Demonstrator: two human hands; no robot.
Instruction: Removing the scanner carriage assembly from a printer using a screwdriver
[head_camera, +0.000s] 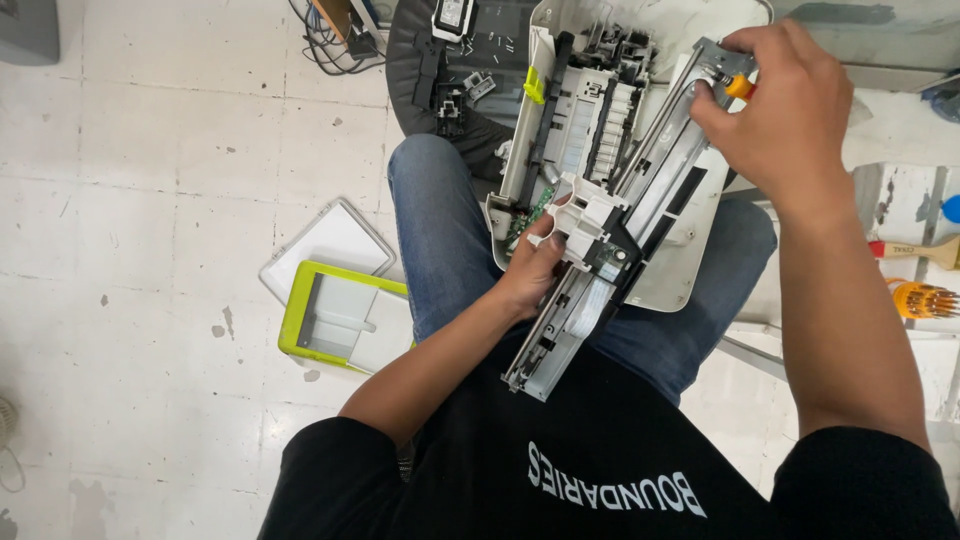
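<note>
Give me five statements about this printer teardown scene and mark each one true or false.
1. The right hand grips a tool with an orange handle at the far end of the metal rail. True.
2. The left hand rests flat on the floor. False: it holds the white carriage block on the rail.
3. The opened printer lies across the person's lap, on blue jeans. True.
4. A lime-edged tray lies on the floor tiles. True.
5. The lime-edged tray is stacked on top of the printer. False: it lies apart on the floor, beside a white panel.
</note>
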